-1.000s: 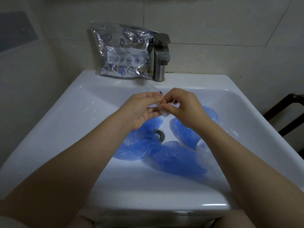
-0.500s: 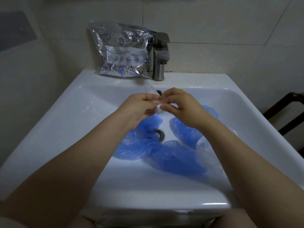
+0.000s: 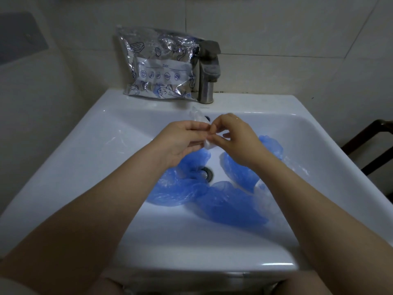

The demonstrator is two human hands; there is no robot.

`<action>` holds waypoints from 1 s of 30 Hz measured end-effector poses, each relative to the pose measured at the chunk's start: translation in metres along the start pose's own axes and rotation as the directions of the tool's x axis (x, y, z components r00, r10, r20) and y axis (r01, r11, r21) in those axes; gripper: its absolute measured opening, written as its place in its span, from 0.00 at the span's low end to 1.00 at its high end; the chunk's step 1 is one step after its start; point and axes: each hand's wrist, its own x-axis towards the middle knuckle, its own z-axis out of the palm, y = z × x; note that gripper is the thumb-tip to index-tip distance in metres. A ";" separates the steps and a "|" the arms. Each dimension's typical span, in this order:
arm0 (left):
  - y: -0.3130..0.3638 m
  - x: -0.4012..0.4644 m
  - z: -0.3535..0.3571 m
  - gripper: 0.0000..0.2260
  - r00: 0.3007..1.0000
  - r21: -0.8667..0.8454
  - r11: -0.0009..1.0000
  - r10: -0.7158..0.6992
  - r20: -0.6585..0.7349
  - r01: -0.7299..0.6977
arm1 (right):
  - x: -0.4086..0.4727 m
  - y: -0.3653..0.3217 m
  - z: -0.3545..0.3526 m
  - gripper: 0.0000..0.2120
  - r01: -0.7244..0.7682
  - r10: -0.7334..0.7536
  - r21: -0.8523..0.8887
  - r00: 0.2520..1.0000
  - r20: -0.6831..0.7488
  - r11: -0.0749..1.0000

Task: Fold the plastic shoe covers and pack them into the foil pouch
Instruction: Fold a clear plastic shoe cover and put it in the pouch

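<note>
Change: clear cover [image 3: 196,117] now sticks up behind the hands, more folded.
Left hand [image 3: 180,141]: pinching it.
Right hand [image 3: 234,141]: pinching it.
Around: blue covers [image 3: 231,203] in sink [image 3: 85,150]; foil pouch [image 3: 158,67] leaning beside tap [image 3: 209,69].

Pale tiled walls [image 3: 276,24] rise behind the white sink [image 3: 319,133], with a steel faucet [image 3: 209,69] on its back rim and dark wooden furniture [image 3: 370,143] to its right.

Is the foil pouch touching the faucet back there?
Touching. The head view shows the foil pouch leaning with its right edge against the faucet, no gap visible between them.
</note>
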 end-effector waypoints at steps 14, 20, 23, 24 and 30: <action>0.002 -0.001 0.001 0.05 1.000 -0.008 1.000 -0.004 -0.029 0.004 | 0.002 -0.006 -0.010 0.07 0.119 -0.120 0.010 0.992 0.046 0.993; -0.005 -0.002 0.009 0.09 0.985 0.078 0.994 0.085 -0.148 -0.074 | 0.002 -0.002 -0.006 0.10 -0.076 0.066 0.114 0.994 0.089 0.991; -0.003 -0.004 0.012 0.08 0.985 0.089 0.990 0.123 -0.117 -0.113 | 0.000 -0.003 -0.005 0.13 -0.171 0.156 0.222 0.984 0.083 0.960; -0.002 -0.005 0.013 0.07 0.987 0.077 0.991 0.119 -0.106 -0.112 | -0.001 -0.004 -0.005 0.13 -0.207 0.192 0.263 0.978 0.081 0.942; -0.001 -0.005 0.014 0.04 0.988 0.076 0.991 0.113 -0.104 -0.106 | -0.001 -0.005 -0.003 0.09 -0.365 0.358 0.441 0.928 0.103 0.820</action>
